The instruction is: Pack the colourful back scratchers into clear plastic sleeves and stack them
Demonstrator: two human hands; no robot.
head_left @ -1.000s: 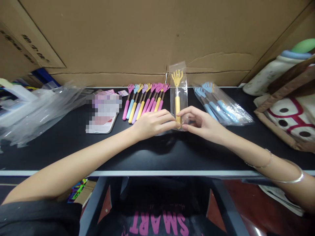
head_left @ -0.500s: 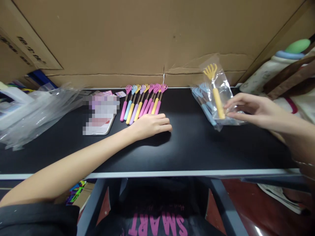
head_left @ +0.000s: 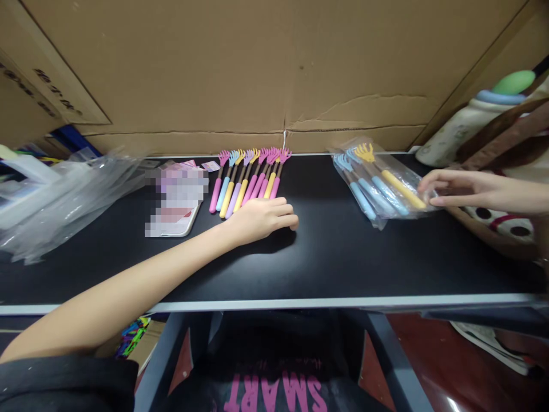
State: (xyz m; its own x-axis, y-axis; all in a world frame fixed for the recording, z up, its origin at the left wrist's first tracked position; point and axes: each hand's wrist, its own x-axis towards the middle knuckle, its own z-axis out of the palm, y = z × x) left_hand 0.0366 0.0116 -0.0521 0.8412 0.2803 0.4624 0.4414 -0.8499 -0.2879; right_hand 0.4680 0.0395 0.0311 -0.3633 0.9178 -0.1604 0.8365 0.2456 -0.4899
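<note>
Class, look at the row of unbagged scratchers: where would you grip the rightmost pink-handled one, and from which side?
Probably grip the rightmost pink-handled scratcher by its thick handle, from the right: its left side is crowded by neighbours, the handle end lies just beside the left hand.

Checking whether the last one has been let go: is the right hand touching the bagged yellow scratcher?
Touching. The head view shows the right hand with its fingertips on the handle end of the bagged yellow scratcher, which lies on the pile of bagged blue scratchers.
</note>
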